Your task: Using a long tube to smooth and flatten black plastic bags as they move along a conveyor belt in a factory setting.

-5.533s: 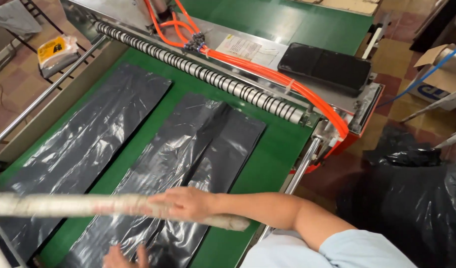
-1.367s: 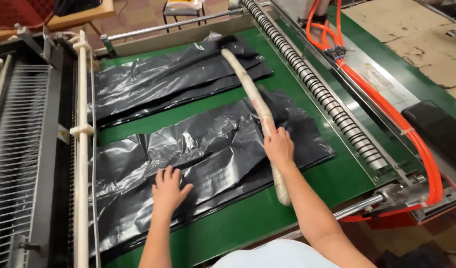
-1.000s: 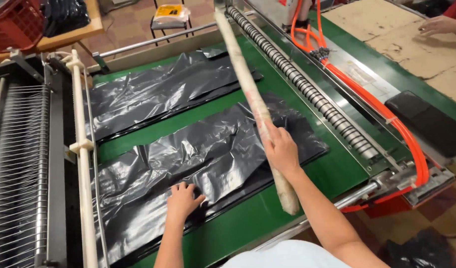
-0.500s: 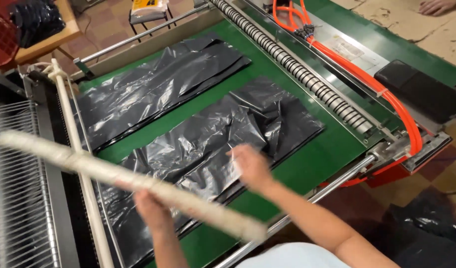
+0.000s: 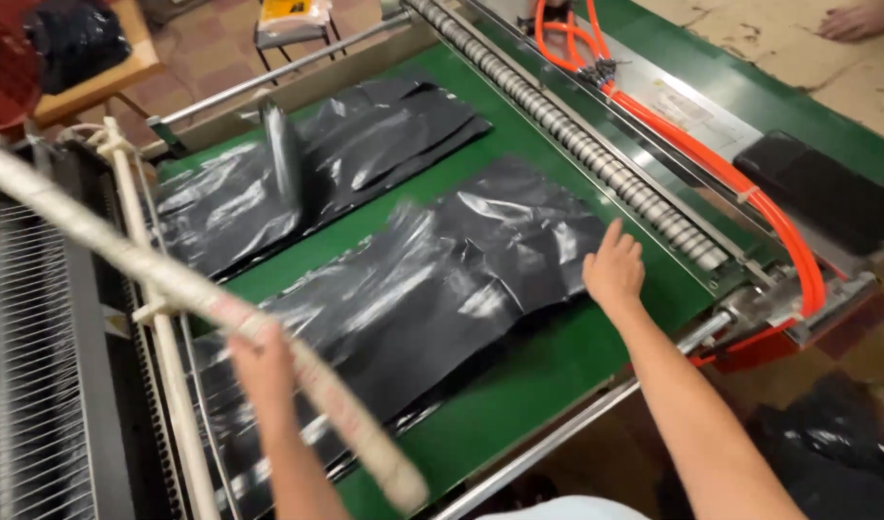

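Now the left hand (image 5: 261,361) grips a long pale stick (image 5: 172,289), fingers wrapped around it past its middle; the stick runs diagonally from the upper left edge of the view down to a blurred end near the bottom centre, crossing above the white rail (image 5: 158,318) and the near stack of black plastic bags (image 5: 432,299). Motion blur on the stick and that hand, so whether the stick touches the bags is hard to tell, probably held just above. Right hand (image 5: 614,270) is open and flat, fingers spread a little, pressing on the right end of the near bag stack, close to the ribbed roller (image 5: 577,144). Bags lie flat on the green machine table (image 5: 519,385). A second stack of black bags (image 5: 317,173) lies farther up the table, apart from the near one, with a green strip between them. Orange hoses (image 5: 712,169) run along the machine frame beyond the roller, past a black pad (image 5: 818,188). Wire rack (image 5: 38,385) sits at far left. Another person's hand (image 5: 856,19) rests on the brown surface at top right.
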